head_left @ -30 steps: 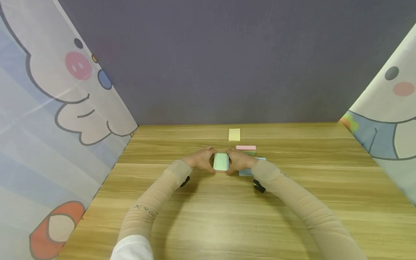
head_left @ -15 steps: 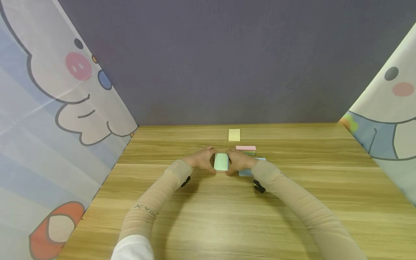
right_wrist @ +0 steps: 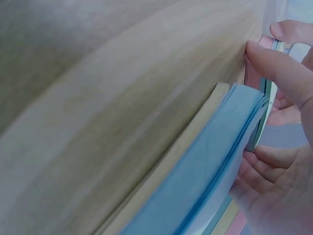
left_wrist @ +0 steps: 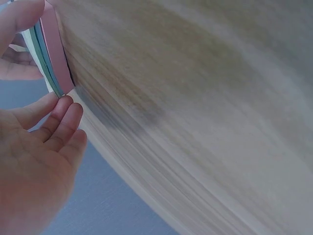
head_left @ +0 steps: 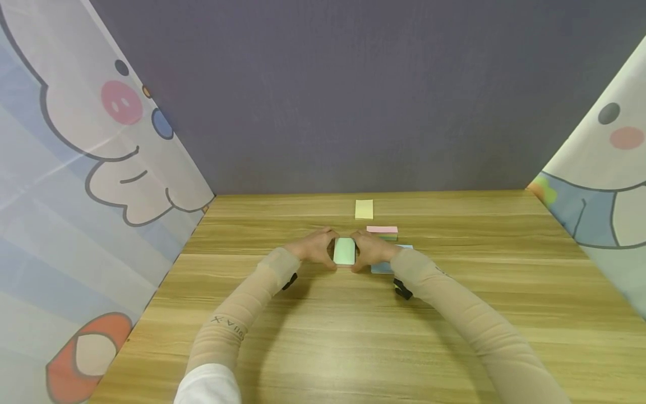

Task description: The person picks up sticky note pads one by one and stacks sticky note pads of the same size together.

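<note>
Between my two hands stands a small stack of sticky notes (head_left: 345, 251), pale green on top. Its side shows a teal layer and a pink bottom layer (left_wrist: 53, 41) in the left wrist view. My left hand (head_left: 315, 247) grips the stack's left side, thumb at the near corner and fingers at the far one. On the opposite side my right hand (head_left: 370, 248) holds it the same way. Partly hidden under the right wrist lies a blue sticky note pad (head_left: 382, 267), with a pale yellowish layer below it in the right wrist view.
Behind the right hand sits a pink-topped stack of sticky notes (head_left: 382, 230) with layered colours. A yellow sticky note pad (head_left: 364, 209) lies farther back on the wooden table (head_left: 323, 336). A grey panel (head_left: 353, 101) rises at the back, with cartoon-printed sheets at both sides.
The green top layer has shifted slightly right and squared up, so the blue edge at the stack's right side no longer shows. Both hands keep their grip and move hardly at all.
</note>
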The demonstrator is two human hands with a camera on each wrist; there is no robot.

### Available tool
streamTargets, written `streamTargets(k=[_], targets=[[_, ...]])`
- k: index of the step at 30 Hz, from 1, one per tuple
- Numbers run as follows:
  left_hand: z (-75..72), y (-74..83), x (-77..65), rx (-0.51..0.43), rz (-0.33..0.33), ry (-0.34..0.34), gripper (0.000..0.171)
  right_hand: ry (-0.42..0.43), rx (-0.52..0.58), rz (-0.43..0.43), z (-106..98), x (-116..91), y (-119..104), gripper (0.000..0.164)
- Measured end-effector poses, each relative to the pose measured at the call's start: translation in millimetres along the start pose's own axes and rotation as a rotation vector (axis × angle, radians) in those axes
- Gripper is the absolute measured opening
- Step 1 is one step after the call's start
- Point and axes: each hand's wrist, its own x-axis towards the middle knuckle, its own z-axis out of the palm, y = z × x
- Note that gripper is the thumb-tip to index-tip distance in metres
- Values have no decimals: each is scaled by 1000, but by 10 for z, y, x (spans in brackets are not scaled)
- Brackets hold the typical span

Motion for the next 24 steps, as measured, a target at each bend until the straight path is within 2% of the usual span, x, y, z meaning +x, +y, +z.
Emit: streamTargets(k=[7,14,19,24], targets=[[17,-5,18,-18,-13,-4,85,-4,7,-8,-3,-8,-1,73],[40,-13,19,-45,-59,-29,90,3,-5,-9,7,-3,-8,72],[37,-21,30,-66,-57,-21,92,7,-13,-5,-14,-9,-13,76],[43,-17,29,-78,-70,-24,92,1,-7,-1,-8,7,2,71]])
